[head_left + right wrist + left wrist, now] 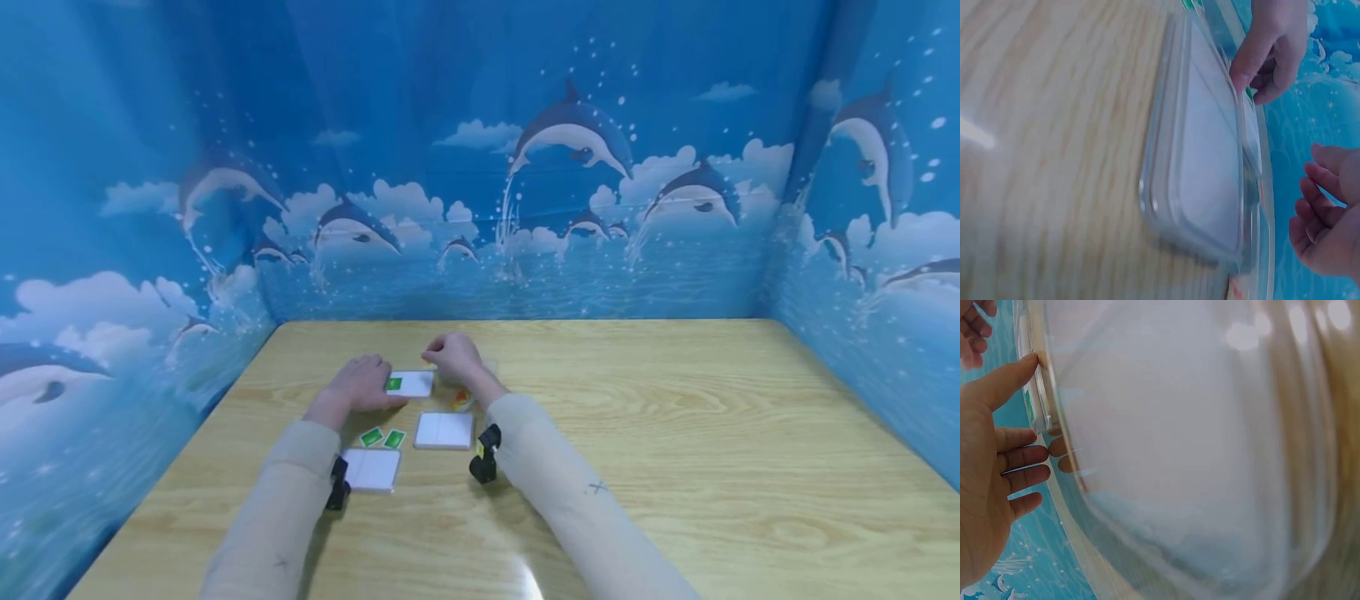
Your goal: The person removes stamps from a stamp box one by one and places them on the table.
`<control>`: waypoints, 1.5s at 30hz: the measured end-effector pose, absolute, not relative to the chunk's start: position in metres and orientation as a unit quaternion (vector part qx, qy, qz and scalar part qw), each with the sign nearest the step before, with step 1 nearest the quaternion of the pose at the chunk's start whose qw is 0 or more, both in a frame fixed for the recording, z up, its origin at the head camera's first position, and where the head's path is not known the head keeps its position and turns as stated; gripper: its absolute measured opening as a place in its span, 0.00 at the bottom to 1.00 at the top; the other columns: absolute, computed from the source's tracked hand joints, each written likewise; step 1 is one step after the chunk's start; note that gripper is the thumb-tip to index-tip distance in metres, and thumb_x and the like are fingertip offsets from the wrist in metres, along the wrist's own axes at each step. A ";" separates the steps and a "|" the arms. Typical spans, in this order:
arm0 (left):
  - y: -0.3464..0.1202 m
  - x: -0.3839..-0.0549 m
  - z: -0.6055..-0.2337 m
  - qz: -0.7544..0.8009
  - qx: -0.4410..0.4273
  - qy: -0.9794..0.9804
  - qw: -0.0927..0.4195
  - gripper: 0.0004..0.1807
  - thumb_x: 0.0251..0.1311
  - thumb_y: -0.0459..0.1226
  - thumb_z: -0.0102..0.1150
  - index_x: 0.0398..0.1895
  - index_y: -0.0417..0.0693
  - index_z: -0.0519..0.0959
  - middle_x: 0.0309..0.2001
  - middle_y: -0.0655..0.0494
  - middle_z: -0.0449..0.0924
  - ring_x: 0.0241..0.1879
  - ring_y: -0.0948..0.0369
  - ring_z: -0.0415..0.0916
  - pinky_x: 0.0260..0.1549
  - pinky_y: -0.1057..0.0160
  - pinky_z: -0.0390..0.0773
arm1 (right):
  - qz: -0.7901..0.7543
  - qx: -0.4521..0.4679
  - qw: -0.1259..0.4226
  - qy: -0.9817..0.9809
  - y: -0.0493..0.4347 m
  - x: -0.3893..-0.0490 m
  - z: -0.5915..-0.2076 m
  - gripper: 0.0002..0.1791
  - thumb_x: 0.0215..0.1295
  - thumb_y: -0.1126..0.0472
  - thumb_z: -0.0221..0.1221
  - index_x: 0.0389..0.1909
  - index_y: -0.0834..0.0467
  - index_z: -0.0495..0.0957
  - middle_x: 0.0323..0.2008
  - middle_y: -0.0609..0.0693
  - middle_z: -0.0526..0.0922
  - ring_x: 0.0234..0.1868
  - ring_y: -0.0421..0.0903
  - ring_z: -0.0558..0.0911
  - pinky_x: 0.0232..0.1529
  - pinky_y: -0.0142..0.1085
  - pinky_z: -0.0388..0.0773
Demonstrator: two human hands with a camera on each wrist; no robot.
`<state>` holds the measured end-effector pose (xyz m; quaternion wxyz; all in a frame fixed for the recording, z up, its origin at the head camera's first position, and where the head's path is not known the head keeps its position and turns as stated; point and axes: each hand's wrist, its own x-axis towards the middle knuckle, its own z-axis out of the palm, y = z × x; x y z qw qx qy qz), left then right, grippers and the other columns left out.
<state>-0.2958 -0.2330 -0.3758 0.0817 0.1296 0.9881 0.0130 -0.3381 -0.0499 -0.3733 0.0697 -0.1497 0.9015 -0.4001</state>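
Observation:
My left hand [363, 385] grips the left end of a flat white case [418, 384], with a small green card [393, 384] at that end. In the left wrist view, its thumb lies on the case's edge, the other fingers on the side. My right hand [456, 357] hovers beyond the case's right end, its fingers loosely curled in the right wrist view [1329, 219]. A tiny orange patch shows by its fingertips in the head view; I see nothing held in the wrist views. Two green cards [371, 437] lie nearer me.
Two more white cases, one front left [372, 470] and one in the middle [444, 430], lie flat on the wooden table [675, 433]. Orange-yellow pieces [461, 400] are beside my right wrist. A dolphin-print curtain [480, 167] surrounds the table's back and sides.

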 end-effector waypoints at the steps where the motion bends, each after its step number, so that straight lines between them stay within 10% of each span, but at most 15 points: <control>1: -0.233 -0.295 -0.376 0.013 0.130 0.988 0.080 0.41 0.54 0.62 0.53 0.55 0.34 0.71 0.53 0.38 0.71 0.53 0.45 0.67 0.56 0.46 0.65 | -0.401 -0.154 0.075 0.900 -0.052 -0.337 -0.373 0.10 0.63 0.54 0.59 0.39 0.56 0.81 0.33 0.47 0.81 0.35 0.41 0.77 0.35 0.32 0.75; 45: -0.236 -0.293 -0.375 0.007 0.141 0.988 0.064 0.30 0.55 0.55 0.57 0.47 0.37 0.75 0.42 0.44 0.73 0.44 0.49 0.71 0.50 0.47 0.70 | -0.181 -0.227 0.040 0.956 -0.096 -0.314 -0.385 0.17 0.56 0.48 0.63 0.45 0.50 0.81 0.43 0.48 0.78 0.47 0.47 0.73 0.46 0.39 0.72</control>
